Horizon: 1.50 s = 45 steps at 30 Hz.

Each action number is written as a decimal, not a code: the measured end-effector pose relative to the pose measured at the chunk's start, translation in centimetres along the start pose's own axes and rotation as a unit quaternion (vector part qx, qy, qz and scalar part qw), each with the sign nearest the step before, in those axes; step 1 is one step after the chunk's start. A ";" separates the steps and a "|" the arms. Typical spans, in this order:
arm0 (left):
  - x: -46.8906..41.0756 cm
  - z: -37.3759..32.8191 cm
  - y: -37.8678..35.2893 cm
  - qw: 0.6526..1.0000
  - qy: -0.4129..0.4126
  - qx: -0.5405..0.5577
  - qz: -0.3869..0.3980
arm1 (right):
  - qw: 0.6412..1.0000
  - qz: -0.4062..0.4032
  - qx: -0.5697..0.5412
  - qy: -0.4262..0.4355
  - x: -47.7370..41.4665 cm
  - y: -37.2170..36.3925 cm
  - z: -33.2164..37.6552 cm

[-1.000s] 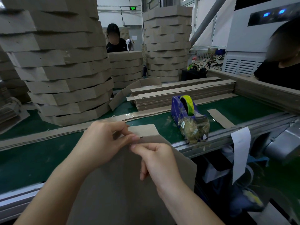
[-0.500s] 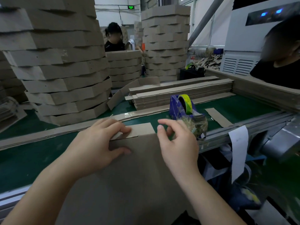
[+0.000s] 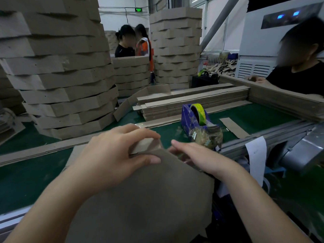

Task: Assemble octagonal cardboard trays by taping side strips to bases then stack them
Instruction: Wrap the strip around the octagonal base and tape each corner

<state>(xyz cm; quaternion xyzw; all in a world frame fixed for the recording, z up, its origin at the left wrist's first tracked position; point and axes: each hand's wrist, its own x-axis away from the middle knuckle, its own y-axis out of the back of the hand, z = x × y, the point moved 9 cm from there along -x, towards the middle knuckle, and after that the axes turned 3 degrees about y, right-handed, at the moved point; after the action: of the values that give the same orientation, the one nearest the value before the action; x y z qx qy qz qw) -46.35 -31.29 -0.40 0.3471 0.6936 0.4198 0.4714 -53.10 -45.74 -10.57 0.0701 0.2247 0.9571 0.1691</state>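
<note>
Found cardboard tray [image 3: 149, 199] at 6 o'clock, against desk [image 3: 26, 181] edge. Noted left hand [image 3: 115, 155] pinching side strip [image 3: 143, 145] at its top corner; right hand [image 3: 198, 158] just at 3 o'clock, fingers straight, holding nothing.

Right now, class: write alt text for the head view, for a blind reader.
A person's left hand pinches a side strip against a cardboard base; the open right hand hovers near a blue tape dispenser on the green table. Stacked trays stand behind.
</note>
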 end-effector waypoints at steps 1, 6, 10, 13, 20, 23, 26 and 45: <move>0.2 0.0 0.4 1.000 -0.006 0.020 -0.006 | 0.999 0.029 -0.006 -0.025 0.2 -0.2 -0.5; 1.5 0.6 1.7 0.992 -0.028 0.107 -0.065 | 0.999 0.005 -0.006 0.039 0.5 2.0 1.1; 2.5 1.6 1.8 0.982 -0.031 0.151 -0.113 | 0.994 -0.030 -0.024 0.107 0.9 3.2 2.8; 3.4 2.5 1.4 0.974 -0.034 0.182 -0.131 | 0.988 -0.035 -0.058 0.139 1.2 3.5 3.5; 5.1 4.8 0.0 0.964 -0.007 0.224 -0.140 | 0.975 -0.078 -0.076 0.194 1.8 3.8 5.0; 5.4 5.5 -0.2 0.964 -0.005 0.230 -0.135 | 0.977 -0.085 -0.050 0.188 1.7 3.1 4.8; 5.6 6.1 -0.5 0.965 -0.002 0.231 -0.120 | 0.978 -0.094 -0.007 0.188 1.6 2.1 4.3; 1.2 0.0 -1.7 0.996 -0.083 0.033 0.022 | 0.969 -0.107 -0.030 0.220 0.6 0.1 4.7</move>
<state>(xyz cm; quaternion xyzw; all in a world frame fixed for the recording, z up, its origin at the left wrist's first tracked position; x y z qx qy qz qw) -46.92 -30.90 -2.38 0.4112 0.6577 0.3770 0.5062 -52.73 -43.66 -6.35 -0.1717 0.2336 0.9318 0.2185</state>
